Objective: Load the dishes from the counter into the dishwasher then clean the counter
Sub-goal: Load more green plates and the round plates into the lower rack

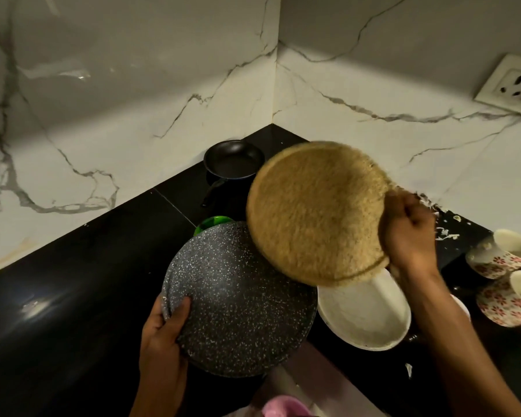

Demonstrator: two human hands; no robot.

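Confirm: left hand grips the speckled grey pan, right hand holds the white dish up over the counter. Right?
Not quite. The left hand does grip the speckled grey pan, but the right hand holds up the round tan board; the white dish lies on the counter. Head view.

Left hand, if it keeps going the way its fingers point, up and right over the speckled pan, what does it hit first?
Likely the round woven mat held tilted by the right hand. The left hand grips the speckled pan at its near-left rim; the mat overlaps the pan's far-right edge, though depth between them is unclear.
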